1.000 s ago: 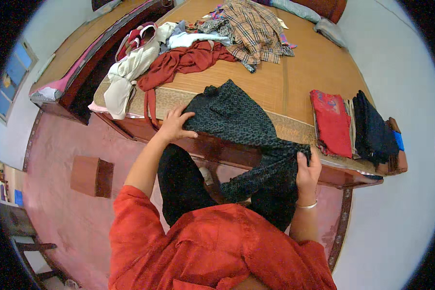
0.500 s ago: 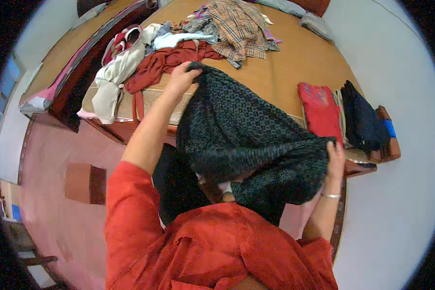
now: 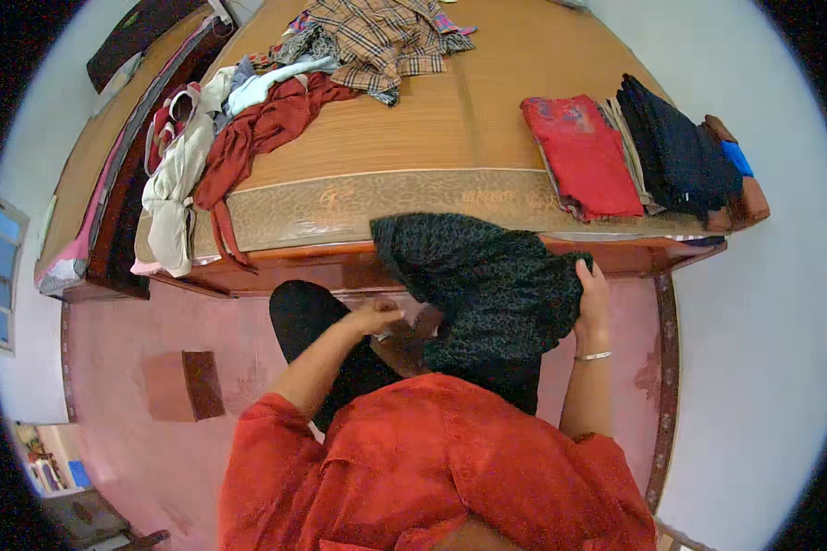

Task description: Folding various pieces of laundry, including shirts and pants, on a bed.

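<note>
A black garment with a small woven pattern hangs in front of me, its upper left end falling over the bed's front edge. My right hand, with a bangle at the wrist, is closed on its right edge, thumb on top. Close to my lap is my left hand, left of the garment and apart from its upper corner. Its fingers are loosely bent, and I see no cloth in them. My black-trousered legs show beneath.
Across the bed lie a heap with a checked shirt, a dark red garment and a cream garment. Folded red cloth and folded black cloth lie at the right. A brown box stands on the floor.
My left hand has let go of the garment's upper left corner and come down toward my lap. The garment has sagged and bunched toward my right hand, which still holds it.
</note>
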`<state>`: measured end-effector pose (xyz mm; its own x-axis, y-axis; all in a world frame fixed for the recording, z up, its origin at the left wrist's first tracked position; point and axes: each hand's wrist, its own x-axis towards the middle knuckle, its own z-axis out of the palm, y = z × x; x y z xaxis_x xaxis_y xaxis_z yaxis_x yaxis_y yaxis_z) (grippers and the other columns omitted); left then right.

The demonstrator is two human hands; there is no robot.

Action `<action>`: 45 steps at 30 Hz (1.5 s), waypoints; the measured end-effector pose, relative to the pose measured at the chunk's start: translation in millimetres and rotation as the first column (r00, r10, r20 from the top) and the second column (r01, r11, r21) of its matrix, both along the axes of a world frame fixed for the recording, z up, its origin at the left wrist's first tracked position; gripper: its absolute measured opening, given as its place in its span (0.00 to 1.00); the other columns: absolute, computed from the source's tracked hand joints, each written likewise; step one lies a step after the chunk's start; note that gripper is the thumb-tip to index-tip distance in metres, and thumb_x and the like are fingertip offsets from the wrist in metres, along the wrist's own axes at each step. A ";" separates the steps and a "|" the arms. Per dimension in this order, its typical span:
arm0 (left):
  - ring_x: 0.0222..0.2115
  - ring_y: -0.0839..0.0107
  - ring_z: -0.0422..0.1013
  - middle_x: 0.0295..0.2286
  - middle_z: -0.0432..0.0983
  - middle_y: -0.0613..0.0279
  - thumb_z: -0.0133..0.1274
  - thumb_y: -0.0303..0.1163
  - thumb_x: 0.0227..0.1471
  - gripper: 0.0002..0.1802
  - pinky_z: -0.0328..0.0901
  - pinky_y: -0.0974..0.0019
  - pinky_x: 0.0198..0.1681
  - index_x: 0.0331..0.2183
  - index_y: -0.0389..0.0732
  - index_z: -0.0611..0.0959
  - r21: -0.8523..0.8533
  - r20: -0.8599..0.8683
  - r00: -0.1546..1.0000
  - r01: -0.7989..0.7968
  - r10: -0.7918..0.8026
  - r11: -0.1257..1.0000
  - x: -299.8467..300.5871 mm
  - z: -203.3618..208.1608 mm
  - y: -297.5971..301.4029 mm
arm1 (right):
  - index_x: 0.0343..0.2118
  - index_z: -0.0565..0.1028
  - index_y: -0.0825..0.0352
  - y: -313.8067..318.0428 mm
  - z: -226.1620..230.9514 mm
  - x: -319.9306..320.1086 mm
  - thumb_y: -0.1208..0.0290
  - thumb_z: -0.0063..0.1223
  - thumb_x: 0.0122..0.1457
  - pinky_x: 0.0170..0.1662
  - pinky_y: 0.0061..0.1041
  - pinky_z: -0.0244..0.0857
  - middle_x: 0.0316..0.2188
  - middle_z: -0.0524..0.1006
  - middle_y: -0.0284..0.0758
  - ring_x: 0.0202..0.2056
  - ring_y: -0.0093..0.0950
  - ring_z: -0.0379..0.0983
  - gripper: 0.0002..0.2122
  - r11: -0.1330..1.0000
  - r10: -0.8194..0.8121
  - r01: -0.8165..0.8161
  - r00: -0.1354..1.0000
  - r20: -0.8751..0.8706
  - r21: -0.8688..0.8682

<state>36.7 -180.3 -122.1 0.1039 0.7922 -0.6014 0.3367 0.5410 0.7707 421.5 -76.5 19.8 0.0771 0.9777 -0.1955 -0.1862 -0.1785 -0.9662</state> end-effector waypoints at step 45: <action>0.33 0.59 0.76 0.31 0.79 0.50 0.52 0.40 0.49 0.17 0.68 0.60 0.38 0.37 0.38 0.82 0.764 -0.308 0.755 -0.166 0.579 0.623 -110.0 122.1 141.4 | 0.47 0.71 0.71 15.5 -9.9 9.0 0.65 0.51 0.58 0.47 0.23 0.62 0.42 0.75 0.32 0.42 0.24 0.71 0.17 1.000 0.005 -0.011 0.969 -0.246 -0.025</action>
<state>-73.3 -38.9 0.0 -0.4345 0.8700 0.2330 0.6533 0.1264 0.7465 430.5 -61.0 9.8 0.0159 0.9723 -0.2332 -0.4160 -0.2056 -0.8858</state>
